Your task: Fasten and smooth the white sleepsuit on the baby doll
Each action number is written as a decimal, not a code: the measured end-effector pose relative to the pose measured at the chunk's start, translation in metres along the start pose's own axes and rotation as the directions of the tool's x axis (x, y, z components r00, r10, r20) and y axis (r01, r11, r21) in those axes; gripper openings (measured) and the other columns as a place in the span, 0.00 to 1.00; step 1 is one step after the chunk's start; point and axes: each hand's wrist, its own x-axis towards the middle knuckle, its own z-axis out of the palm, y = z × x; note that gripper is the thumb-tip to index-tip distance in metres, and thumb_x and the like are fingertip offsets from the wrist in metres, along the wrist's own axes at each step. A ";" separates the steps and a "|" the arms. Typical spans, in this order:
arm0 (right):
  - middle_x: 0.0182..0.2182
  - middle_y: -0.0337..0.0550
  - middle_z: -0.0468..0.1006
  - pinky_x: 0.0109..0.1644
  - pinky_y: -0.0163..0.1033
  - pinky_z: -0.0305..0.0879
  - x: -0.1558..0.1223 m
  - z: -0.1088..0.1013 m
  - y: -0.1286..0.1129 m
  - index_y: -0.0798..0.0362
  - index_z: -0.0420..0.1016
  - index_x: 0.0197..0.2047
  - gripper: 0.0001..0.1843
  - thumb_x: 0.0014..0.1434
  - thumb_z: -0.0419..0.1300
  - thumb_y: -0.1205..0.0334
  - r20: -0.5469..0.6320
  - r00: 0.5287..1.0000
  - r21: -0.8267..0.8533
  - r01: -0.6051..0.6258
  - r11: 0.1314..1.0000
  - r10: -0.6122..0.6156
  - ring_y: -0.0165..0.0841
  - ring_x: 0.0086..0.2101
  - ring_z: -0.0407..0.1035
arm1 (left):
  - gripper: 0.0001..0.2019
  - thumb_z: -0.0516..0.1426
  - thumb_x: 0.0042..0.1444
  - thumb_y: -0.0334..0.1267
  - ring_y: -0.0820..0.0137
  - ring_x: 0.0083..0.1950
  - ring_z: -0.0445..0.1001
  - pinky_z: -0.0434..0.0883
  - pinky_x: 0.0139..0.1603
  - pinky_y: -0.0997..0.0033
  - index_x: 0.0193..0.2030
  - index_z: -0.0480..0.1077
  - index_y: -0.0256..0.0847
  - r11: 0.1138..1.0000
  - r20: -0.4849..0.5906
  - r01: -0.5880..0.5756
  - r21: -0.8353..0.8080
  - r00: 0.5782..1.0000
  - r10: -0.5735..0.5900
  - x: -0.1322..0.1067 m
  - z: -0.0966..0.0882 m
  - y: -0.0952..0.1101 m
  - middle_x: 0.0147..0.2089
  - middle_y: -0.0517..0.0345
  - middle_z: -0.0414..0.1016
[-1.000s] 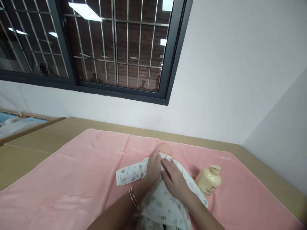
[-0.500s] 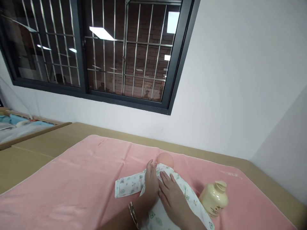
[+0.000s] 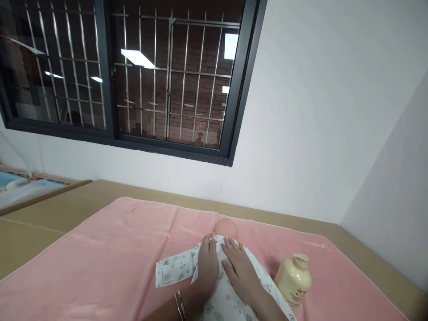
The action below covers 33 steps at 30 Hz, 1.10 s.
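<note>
A baby doll (image 3: 226, 228) with a smooth pink head lies on a pink mat, dressed in a white printed garment (image 3: 220, 296). One sleeve of that garment (image 3: 175, 268) stretches out to the left. My left hand (image 3: 207, 263), with a bangle at the wrist, rests along the left side of the doll's upper body, fingers stretched out. Lying flat on the cloth just right of it is my right hand (image 3: 241, 268), its fingers spread. Both hands are open and press on the garment below the head. Which way the doll faces, I cannot tell.
A cream pump bottle (image 3: 293, 280) stands on the pink mat (image 3: 110, 254), close to my right forearm. The mat covers a tan tabletop (image 3: 40, 214) against a white wall. Above is a barred window (image 3: 170, 84). At far left is a wooden-edged bay with blue and white items (image 3: 23, 191).
My hands have moved slightly apart on the doll's garment, and the right one lies flatter. The whole view has shifted a little, with the window lower in it.
</note>
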 end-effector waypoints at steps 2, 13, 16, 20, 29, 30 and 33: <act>0.65 0.48 0.56 0.68 0.58 0.46 0.005 -0.001 0.006 0.56 0.60 0.67 0.29 0.68 0.43 0.51 -0.059 0.990 -0.007 -0.125 0.992 0.124 0.43 0.65 0.49 | 0.15 0.45 0.62 0.45 0.61 0.54 0.71 0.66 0.57 0.60 0.45 0.68 0.43 1.000 0.022 -0.005 0.011 1.000 0.005 0.001 -0.002 -0.001 0.49 0.51 0.75; 0.65 0.40 0.56 0.70 0.54 0.40 0.000 0.000 -0.015 0.51 0.59 0.67 0.27 0.67 0.42 0.59 0.062 0.998 -0.075 -0.019 0.997 0.024 0.38 0.66 0.46 | 0.19 0.40 0.65 0.45 0.64 0.41 0.72 0.66 0.47 0.64 0.35 0.68 0.42 0.902 0.233 -0.215 0.375 0.963 0.133 0.013 -0.010 -0.024 0.37 0.52 0.76; 0.66 0.49 0.54 0.70 0.53 0.42 0.004 0.000 -0.012 0.60 0.56 0.68 0.31 0.68 0.41 0.53 0.014 0.976 -0.131 -0.215 0.968 0.219 0.41 0.66 0.46 | 0.18 0.41 0.64 0.43 0.63 0.47 0.72 0.66 0.52 0.61 0.42 0.70 0.41 0.881 0.228 -0.271 0.389 0.954 0.192 0.012 -0.009 -0.028 0.44 0.50 0.76; 0.66 0.57 0.51 0.70 0.52 0.41 -0.005 0.008 -0.019 0.67 0.55 0.68 0.34 0.65 0.45 0.53 0.018 0.949 -0.241 -0.302 0.922 0.316 0.47 0.66 0.43 | 0.17 0.43 0.64 0.42 0.62 0.48 0.72 0.66 0.52 0.59 0.45 0.71 0.41 0.870 0.192 -0.309 0.383 0.948 0.252 0.011 -0.009 -0.033 0.45 0.50 0.77; 0.68 0.53 0.46 0.69 0.51 0.42 -0.001 -0.006 -0.016 0.63 0.50 0.70 0.36 0.68 0.41 0.47 0.070 0.955 -0.203 -0.269 0.941 0.288 0.44 0.67 0.40 | 0.17 0.42 0.65 0.40 0.62 0.47 0.73 0.69 0.51 0.57 0.44 0.71 0.40 0.851 0.173 -0.376 0.367 0.926 0.335 0.008 -0.010 -0.033 0.44 0.50 0.77; 0.68 0.56 0.47 0.69 0.51 0.42 -0.003 -0.004 -0.018 0.65 0.50 0.70 0.36 0.67 0.42 0.48 0.054 0.947 -0.221 -0.298 0.929 0.317 0.45 0.67 0.41 | 0.17 0.43 0.65 0.40 0.62 0.47 0.73 0.69 0.51 0.57 0.44 0.71 0.40 0.843 0.172 -0.387 0.374 0.922 0.347 0.008 -0.011 -0.033 0.44 0.50 0.77; 0.68 0.54 0.46 0.70 0.52 0.40 -0.009 0.004 -0.026 0.63 0.51 0.70 0.33 0.67 0.43 0.54 0.077 0.967 -0.235 -0.221 0.947 0.245 0.45 0.67 0.40 | 0.15 0.44 0.64 0.39 0.62 0.46 0.73 0.70 0.50 0.56 0.43 0.72 0.40 0.801 0.194 -0.451 0.394 0.892 0.407 0.006 -0.011 -0.033 0.43 0.50 0.77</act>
